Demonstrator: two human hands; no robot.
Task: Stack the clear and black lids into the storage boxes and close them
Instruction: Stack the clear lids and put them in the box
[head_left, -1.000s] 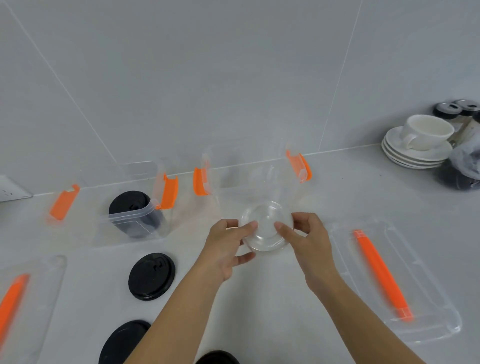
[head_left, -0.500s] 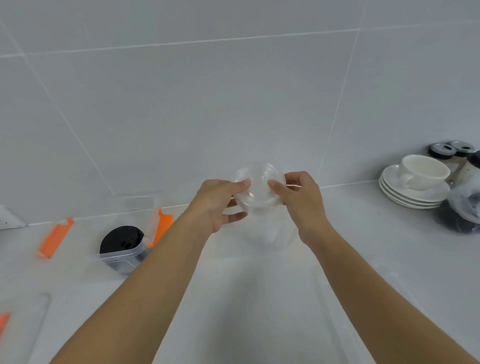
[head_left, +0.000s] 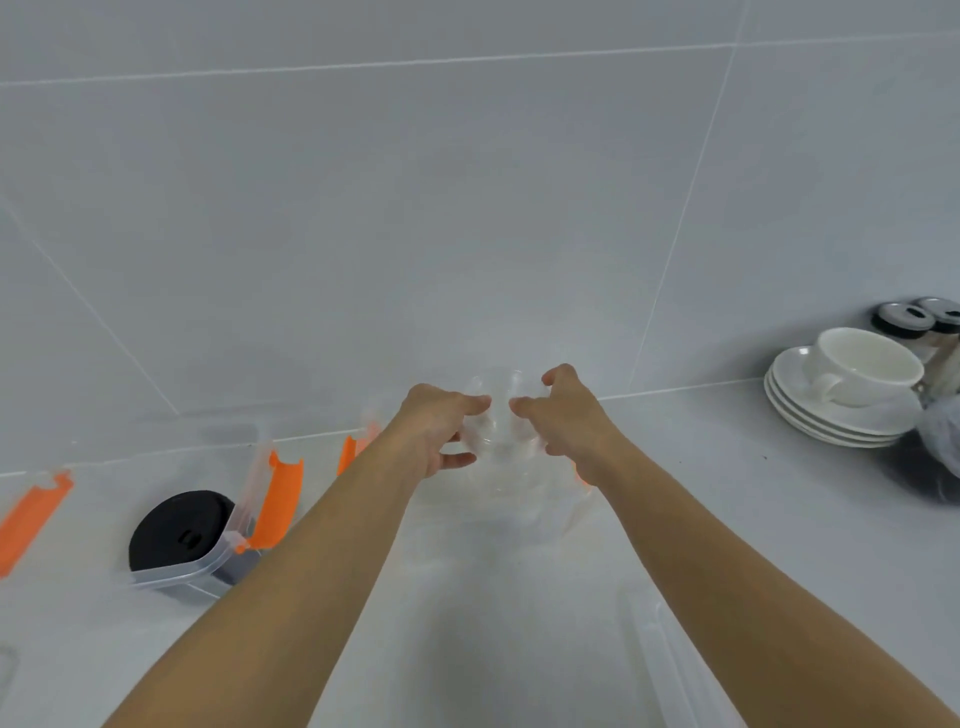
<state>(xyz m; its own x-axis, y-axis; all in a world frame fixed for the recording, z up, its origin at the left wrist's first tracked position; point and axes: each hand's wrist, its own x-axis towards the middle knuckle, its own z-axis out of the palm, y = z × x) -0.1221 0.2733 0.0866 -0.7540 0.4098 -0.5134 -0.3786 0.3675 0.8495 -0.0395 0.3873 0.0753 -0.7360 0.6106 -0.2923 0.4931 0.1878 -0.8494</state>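
At the far left edge an orange latch (head_left: 31, 514) hangs open from the side of a clear storage box (head_left: 208, 564) that sits on the white counter (head_left: 727, 493). A stack of black lids (head_left: 176, 530) fills the near corner of this box, its top lid level with the rim. A second orange latch (head_left: 278, 504) stands on the box's right side, flipped outward.

Just to the right, a third orange latch (head_left: 353, 452) belongs to another clear box (head_left: 519, 509), whose walls are faint and partly blurred behind the arms. The person's left hand (head_left: 436, 431) reaches over this box with thumb and fingers curled around the left edge of a clear lid (head_left: 501, 415). The right hand (head_left: 566, 415) mirrors it on the lid's right edge, thumb forward and fingers behind. Both hands pinch the lid between them, holding it above the opening of the second box; whether the lid already touches anything inside cannot be told, since the clear plastic blends together. A sliver of orange shows beside the right wrist.

Near the bottom right, a clear box cover (head_left: 670, 654) lies flat on the counter, mostly hidden by the right forearm.

At the far right a white cup (head_left: 862, 366) sits on a stack of white saucers (head_left: 831, 415), with two dark-topped jars (head_left: 914, 317) behind them against the tiled wall (head_left: 415, 208).
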